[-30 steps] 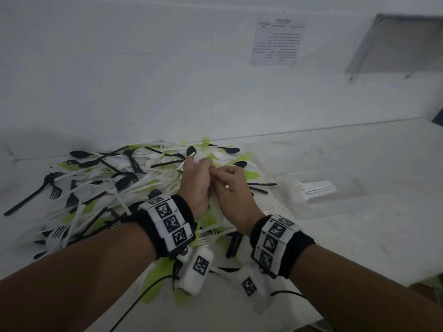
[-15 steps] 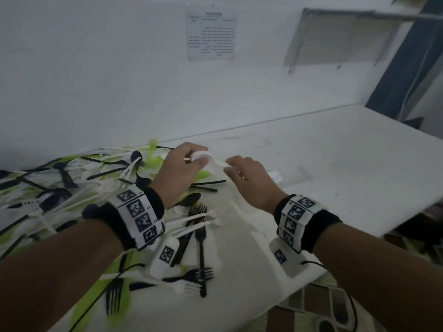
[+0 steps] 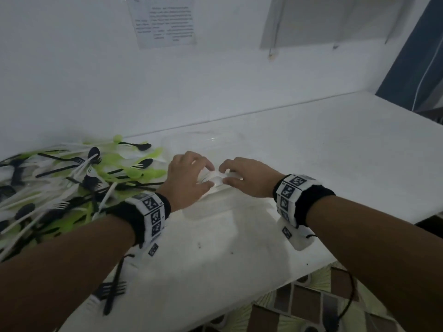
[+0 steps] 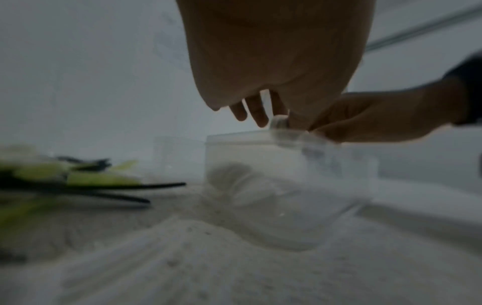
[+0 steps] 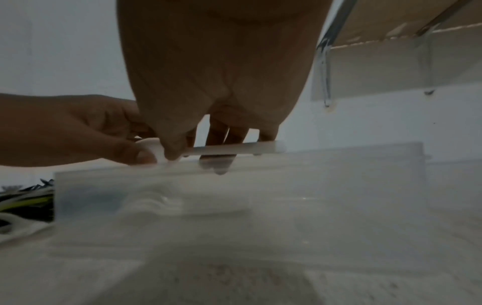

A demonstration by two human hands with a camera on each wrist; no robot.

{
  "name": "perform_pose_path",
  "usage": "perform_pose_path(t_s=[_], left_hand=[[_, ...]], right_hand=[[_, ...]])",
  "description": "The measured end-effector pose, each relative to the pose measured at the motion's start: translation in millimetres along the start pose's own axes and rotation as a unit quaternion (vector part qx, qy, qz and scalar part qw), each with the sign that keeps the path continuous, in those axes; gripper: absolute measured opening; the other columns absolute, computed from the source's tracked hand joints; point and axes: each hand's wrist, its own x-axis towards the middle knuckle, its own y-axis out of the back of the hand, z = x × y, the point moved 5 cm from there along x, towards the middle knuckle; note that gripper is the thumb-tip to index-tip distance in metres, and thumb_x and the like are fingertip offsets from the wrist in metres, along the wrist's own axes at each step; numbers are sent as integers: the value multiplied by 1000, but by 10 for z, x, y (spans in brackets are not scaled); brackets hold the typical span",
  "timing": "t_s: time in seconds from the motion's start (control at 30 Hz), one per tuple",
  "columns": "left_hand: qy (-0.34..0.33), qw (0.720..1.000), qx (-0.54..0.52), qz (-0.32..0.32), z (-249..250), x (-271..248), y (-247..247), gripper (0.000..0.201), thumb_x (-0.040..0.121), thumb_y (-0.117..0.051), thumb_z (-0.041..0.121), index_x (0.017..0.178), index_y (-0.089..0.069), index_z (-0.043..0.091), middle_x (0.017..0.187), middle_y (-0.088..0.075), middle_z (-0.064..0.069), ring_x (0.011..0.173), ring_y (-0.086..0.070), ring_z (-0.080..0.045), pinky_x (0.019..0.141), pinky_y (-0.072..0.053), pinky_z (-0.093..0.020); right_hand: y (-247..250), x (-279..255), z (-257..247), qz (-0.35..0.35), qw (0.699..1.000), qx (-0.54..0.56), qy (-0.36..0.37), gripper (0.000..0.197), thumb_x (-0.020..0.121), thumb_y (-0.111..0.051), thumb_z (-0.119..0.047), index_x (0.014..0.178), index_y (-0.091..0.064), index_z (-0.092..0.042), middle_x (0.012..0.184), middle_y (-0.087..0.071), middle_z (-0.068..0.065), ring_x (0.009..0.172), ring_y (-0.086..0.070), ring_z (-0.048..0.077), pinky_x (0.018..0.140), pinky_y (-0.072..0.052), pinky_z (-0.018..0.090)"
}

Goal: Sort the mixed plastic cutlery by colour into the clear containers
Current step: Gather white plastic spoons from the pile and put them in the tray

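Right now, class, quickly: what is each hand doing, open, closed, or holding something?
Left hand: fingers pinch the bowl end of the white spoons above the clear container.
Right hand: fingers grip the handles of the same white spoons.

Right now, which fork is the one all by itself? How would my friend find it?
Start at the big cutlery pile on the white table. Come toward the table's near edge, under the left forearm. The black fork lies there, away from the pile.
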Motion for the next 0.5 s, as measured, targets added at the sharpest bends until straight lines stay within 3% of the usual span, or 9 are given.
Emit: perform_pose_path(t_s=[0.1, 0.17, 0.27, 0.37, 0.5], left_hand=[[44, 989, 78, -114, -218, 87, -177, 98, 68, -77, 67, 150, -34, 33, 154, -30, -7, 142, -27, -35, 117, -27, -55], [77, 979, 73, -173, -328, 105, -271, 110, 67, -76, 68, 153, -16, 36, 154, -30, -10, 141, -32, -38, 115, -30, -57], [95, 974, 71, -192, -317, 122, -343, 106, 74, -77, 58, 151, -9, 34, 144, -38, -12, 129, -41, -38, 111, -31, -53], [118, 977, 58, -169, -265, 109, -289, 92, 81, -75, 38, 151, -15, 33, 133, -41, -10, 121, -44, -34, 108, -34, -49], [130, 982, 30, -131, -232, 118, -254, 72, 90, -60, 12, 151, -26, 31, 125, -43, -4, 106, -40, -20, 94, -27, -32]], right_hand=[[-126, 45, 210, -26, 999, 38, -21, 23, 100, -56, -40, 121, -55, -29, 106, -57, -5, 102, -58, 22, 95, -47, 41], [-178, 63, 286, -30, 992, 116, -32, 17, 97, -61, -36, 112, -56, -30, 99, -63, -5, 94, -60, 21, 88, -49, 37], [-200, 107, 303, -45, 989, 142, -15, 16, 94, -66, -31, 107, -59, -29, 97, -63, -3, 89, -58, 18, 79, -43, 30], [-180, 126, 317, -44, 989, 140, -16, 21, 92, -67, -32, 112, -64, -26, 100, -60, -4, 93, -59, 17, 84, -47, 31], [-189, 132, 338, -39, 988, 148, -17, 21, 90, -69, -35, 110, -66, -29, 104, -62, -5, 94, -58, 14, 85, -46, 29]])
